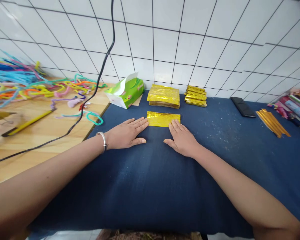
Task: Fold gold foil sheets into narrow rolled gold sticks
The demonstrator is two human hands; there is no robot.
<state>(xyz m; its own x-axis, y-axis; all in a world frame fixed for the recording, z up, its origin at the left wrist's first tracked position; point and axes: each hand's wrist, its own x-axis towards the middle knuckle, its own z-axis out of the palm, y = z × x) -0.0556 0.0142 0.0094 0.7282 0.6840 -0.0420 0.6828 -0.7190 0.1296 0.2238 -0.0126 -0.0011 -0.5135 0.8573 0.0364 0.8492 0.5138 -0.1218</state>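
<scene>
A flat rectangle of shiny gold foil paper (158, 119) lies on the dark blue cloth between my hands. My left hand (126, 133), with a silver bangle at the wrist, rests flat with its fingertips at the sheet's left edge. On the sheet's right end lie the fingertips of my right hand (181, 138), palm down. Both hands have their fingers stretched out and thumbs pointing inward. Just behind stands a thick stack of gold foil paper (163, 96). Beside it on the right is a smaller pile of folded gold foil strips (195, 96).
A green tissue pack (130, 93) stands behind my left hand. Colourful pipe cleaners (65, 87) and a yellow pencil (32, 122) lie on the wooden table at left. A black cable (100, 75) hangs across. At right are a black phone (243, 106) and pleated gold paper (272, 121).
</scene>
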